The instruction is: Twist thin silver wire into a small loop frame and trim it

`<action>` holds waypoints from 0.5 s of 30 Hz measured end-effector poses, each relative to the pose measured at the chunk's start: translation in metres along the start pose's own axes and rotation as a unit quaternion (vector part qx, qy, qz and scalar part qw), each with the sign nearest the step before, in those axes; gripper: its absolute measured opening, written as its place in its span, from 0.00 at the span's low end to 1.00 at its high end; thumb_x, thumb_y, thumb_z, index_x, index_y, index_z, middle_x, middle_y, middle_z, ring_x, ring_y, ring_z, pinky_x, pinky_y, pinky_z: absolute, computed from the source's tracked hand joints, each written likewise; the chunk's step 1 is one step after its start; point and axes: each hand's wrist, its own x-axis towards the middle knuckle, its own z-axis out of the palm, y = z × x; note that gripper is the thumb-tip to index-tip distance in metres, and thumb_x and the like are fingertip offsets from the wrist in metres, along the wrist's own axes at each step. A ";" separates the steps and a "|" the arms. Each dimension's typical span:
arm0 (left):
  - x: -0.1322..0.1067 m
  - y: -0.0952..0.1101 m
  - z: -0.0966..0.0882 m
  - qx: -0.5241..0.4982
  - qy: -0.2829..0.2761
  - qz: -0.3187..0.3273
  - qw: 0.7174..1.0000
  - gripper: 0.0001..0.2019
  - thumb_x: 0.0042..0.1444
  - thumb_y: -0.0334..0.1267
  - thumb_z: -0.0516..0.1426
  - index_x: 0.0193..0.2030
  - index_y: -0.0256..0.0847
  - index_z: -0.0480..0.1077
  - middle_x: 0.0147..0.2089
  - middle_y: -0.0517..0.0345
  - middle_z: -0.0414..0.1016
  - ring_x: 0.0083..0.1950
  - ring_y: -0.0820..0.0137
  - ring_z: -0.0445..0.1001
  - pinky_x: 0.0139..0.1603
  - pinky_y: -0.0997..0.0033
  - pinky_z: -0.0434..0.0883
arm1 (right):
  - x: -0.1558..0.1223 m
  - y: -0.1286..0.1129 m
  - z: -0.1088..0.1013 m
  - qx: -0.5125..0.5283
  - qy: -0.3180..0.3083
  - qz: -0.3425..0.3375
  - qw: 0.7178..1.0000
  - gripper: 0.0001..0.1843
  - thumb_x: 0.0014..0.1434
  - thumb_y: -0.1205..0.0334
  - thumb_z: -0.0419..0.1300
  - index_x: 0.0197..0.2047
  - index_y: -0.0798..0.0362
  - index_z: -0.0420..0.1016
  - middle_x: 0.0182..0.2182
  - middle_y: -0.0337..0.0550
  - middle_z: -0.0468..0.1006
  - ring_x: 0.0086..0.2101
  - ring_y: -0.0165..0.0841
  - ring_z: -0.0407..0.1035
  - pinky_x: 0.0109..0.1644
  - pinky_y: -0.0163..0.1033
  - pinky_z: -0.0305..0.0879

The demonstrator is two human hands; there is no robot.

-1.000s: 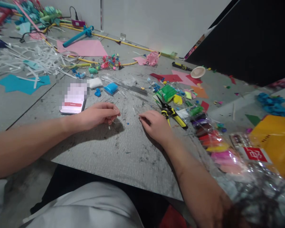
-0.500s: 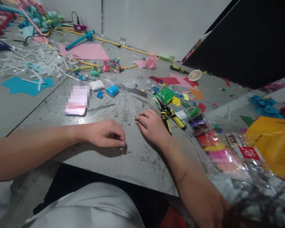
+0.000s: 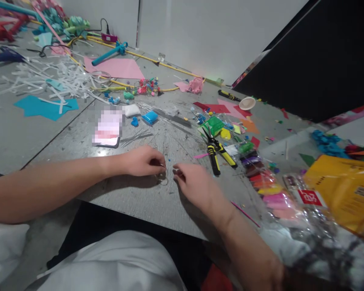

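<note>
My left hand (image 3: 145,161) is closed in a pinch, low over the grey tabletop. At its fingertips shows a thin wire loop (image 3: 164,182), partly hidden by the thumb and fingers. Just to the right, my right hand (image 3: 195,184) has its fingers curled and thumb brought close to them. Whatever lies between those fingertips is too small to make out. A small gap separates the two hands. Beyond my right hand lie black-and-yellow pliers (image 3: 214,151), handles spread. Thin wires (image 3: 136,137) rest past my left hand.
A phone (image 3: 107,129) lies at the left, near white (image 3: 132,110) and blue clay packs (image 3: 150,117). White paper strips (image 3: 63,79) and scissors (image 3: 6,55) are farther left. Bagged coloured clay (image 3: 269,188) and a yellow packet (image 3: 346,190) occupy the right. A magenta stick (image 3: 245,214) lies beside my right forearm.
My right hand has drawn nearer to me and its fingers have curled in. My left hand has shifted slightly, and the wire loop now shows at its fingertips. The camera view has shifted a little.
</note>
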 end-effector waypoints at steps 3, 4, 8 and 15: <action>0.003 -0.004 0.000 -0.082 0.043 -0.090 0.992 0.12 0.62 0.45 0.63 0.36 0.38 0.79 0.29 0.53 0.82 0.29 0.67 0.81 0.30 0.71 0.73 | -0.009 0.008 -0.002 0.080 -0.030 0.034 0.996 0.06 0.58 0.67 0.67 0.35 0.46 0.78 0.30 0.40 0.84 0.32 0.41 0.79 0.35 0.43 0.70; 0.004 -0.005 0.000 -0.111 0.053 -0.110 0.986 0.12 0.61 0.46 0.64 0.37 0.38 0.79 0.30 0.52 0.83 0.31 0.66 0.82 0.30 0.70 0.75 | -0.011 0.011 -0.001 0.100 -0.027 0.042 0.994 0.05 0.57 0.66 0.68 0.34 0.45 0.78 0.30 0.40 0.84 0.31 0.42 0.78 0.35 0.45 0.72; 0.007 -0.007 0.001 -0.196 0.077 -0.147 0.967 0.16 0.57 0.46 0.70 0.46 0.36 0.79 0.31 0.52 0.83 0.33 0.64 0.84 0.33 0.68 0.79 | -0.023 0.016 0.003 0.135 0.022 0.035 0.990 0.07 0.59 0.59 0.69 0.42 0.44 0.82 0.38 0.45 0.82 0.39 0.46 0.80 0.43 0.52 0.80; 0.009 -0.009 0.001 -0.261 0.083 -0.153 0.950 0.15 0.61 0.47 0.67 0.41 0.35 0.78 0.36 0.50 0.85 0.34 0.69 0.84 0.38 0.69 0.81 | -0.077 -0.008 0.023 0.091 0.062 -0.042 0.993 0.29 0.67 0.59 0.57 0.67 0.20 0.71 0.58 0.39 0.83 0.57 0.50 0.79 0.62 0.63 0.78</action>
